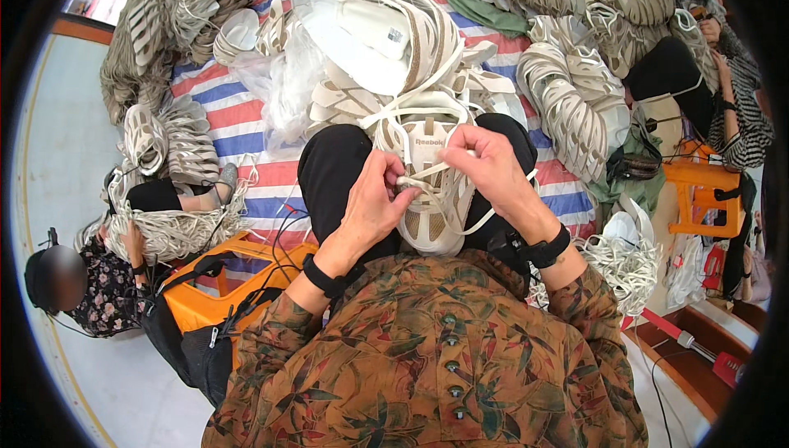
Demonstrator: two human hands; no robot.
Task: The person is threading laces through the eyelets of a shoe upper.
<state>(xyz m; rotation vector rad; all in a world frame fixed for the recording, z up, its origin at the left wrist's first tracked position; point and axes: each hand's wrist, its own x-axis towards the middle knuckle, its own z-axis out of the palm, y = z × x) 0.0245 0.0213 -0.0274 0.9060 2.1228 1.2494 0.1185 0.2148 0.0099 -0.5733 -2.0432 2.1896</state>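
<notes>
Lacing neatly here seems to depend on even tension. We have the white and beige shoe (436,238) between our knees (333,177), its toe toward us. Our left hand (370,201) pinches the lace (429,172) between thumb and forefinger, low on the shoe's front, while our right hand (493,173) pinches it at thumb and fingertip beside the tongue (429,140). We would do best to brace the shoe with our knees, lay each strand flat without twists, match both sides in length, and leave the loose loop untangled.
</notes>
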